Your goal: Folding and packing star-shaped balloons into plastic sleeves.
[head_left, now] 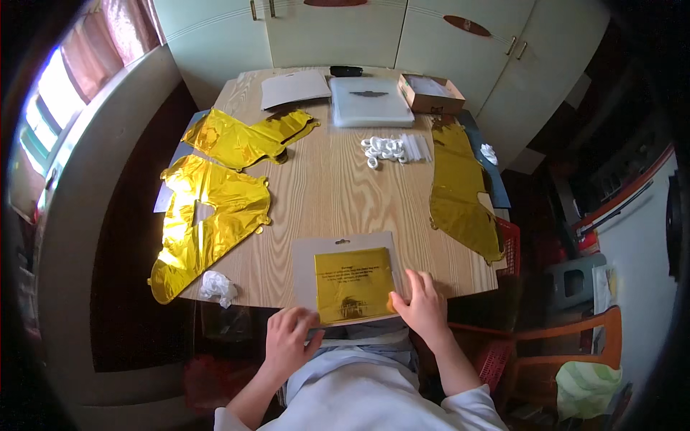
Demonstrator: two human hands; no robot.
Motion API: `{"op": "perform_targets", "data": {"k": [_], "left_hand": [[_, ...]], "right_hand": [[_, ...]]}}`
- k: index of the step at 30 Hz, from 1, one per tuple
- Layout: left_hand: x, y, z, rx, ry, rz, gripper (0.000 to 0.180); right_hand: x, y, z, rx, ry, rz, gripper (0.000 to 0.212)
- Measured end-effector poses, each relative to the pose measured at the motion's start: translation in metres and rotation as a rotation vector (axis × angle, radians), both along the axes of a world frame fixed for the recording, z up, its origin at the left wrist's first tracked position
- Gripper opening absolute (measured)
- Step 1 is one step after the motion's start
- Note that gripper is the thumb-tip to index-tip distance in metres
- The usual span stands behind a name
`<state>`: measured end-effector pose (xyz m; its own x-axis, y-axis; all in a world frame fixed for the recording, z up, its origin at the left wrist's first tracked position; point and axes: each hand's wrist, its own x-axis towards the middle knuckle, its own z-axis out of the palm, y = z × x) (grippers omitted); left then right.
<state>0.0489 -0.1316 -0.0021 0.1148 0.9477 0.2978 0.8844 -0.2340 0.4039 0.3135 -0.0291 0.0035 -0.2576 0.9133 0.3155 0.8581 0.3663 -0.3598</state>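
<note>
In front of me a folded gold foil balloon [352,280] lies flat on a grey backing card [305,269] with a hanging slot at its top. The card's near end reaches past the table's front edge. My left hand [290,336] has its fingers curled and closed at the card's lower left corner, thumb below and fingertips above. At the other side, my right hand [422,305] has its fingers stretched out over the table and apart. Its thumb touches the right edge of the folded foil.
Unfolded gold foil balloons [208,215] cover the table's left side; another [460,187] lies right. White ribbon rolls [384,149] and clear straws [415,147] sit mid-table. Behind are grey cards [295,89], a translucent case [370,104] and a cardboard box [433,93]. Crumpled white paper [218,287] lies front left.
</note>
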Motion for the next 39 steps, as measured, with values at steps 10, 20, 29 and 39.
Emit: {"op": "perform_targets", "data": {"k": [10, 20, 29, 39], "left_hand": [[-0.008, -0.004, -0.043, -0.658, -1.643, 0.229, 0.024], [-0.028, 0.027, -0.031, -0.263, -1.118, -0.079, 0.013], [-0.046, 0.093, -0.021, -0.034, -0.598, -0.143, 0.032], [-0.035, 0.100, -0.006, -0.297, -1.089, -0.116, 0.013]], "right_hand": [[0.005, -0.006, -0.011, -0.104, 0.053, 0.095, 0.048], [0.009, 0.017, 0.006, -0.358, 0.669, 0.091, 0.029], [-0.013, 0.041, -0.020, -0.049, 0.531, 0.091, 0.022], [-0.013, 0.039, 0.016, -0.179, 0.353, 0.118, 0.025]]}}
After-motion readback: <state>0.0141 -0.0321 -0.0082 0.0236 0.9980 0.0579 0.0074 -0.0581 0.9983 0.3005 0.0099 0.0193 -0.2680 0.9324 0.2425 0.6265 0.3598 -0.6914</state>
